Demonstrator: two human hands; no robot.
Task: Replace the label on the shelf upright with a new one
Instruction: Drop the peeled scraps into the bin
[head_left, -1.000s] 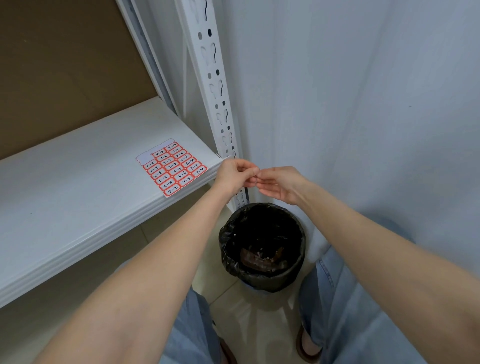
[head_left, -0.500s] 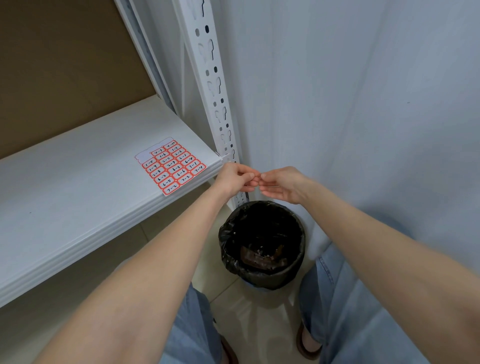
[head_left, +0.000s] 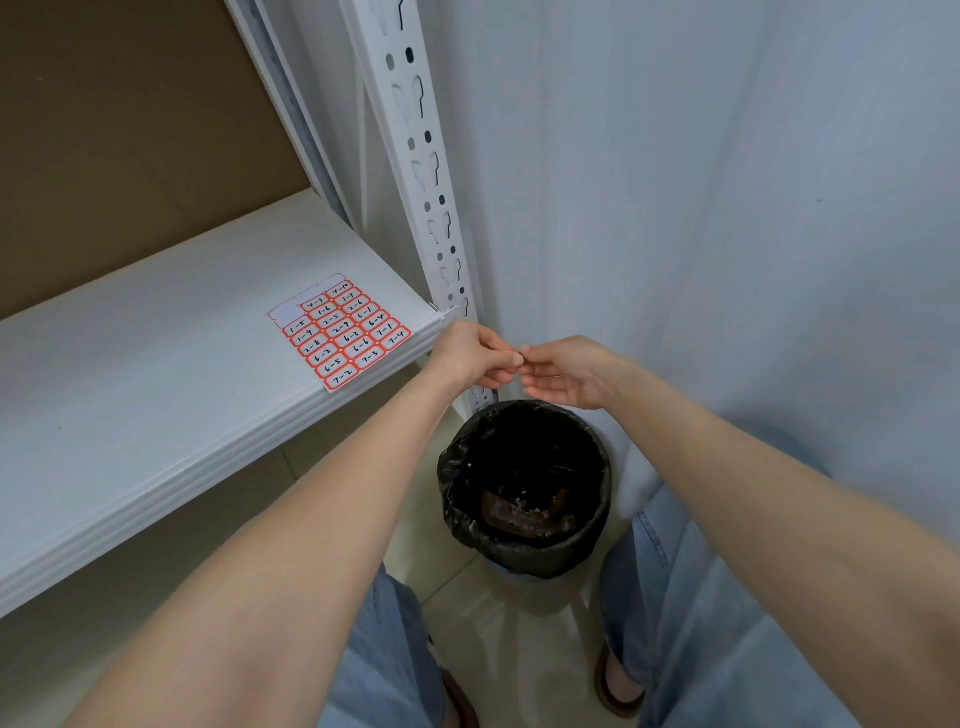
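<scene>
The white slotted shelf upright (head_left: 415, 135) runs down to the shelf corner, and no label shows on its visible part. A sheet of red-bordered numbered labels (head_left: 340, 335) lies on the white shelf board (head_left: 156, 374) near that corner. My left hand (head_left: 467, 358) and my right hand (head_left: 566, 371) meet fingertip to fingertip just in front of the upright, directly above the bin. Both pinch at a tiny dark scrap, too small to make out. The other fingers of my right hand are spread below.
A black-lined waste bin (head_left: 545, 558) stands on the tiled floor under my hands, with brownish rubbish at its bottom. A pale wall (head_left: 727, 208) closes the right side. Brown board backs the shelf. My legs and sandals are below.
My hands stay pinched together over the bin at almost the same place. My right hand's lower fingers have spread a little.
</scene>
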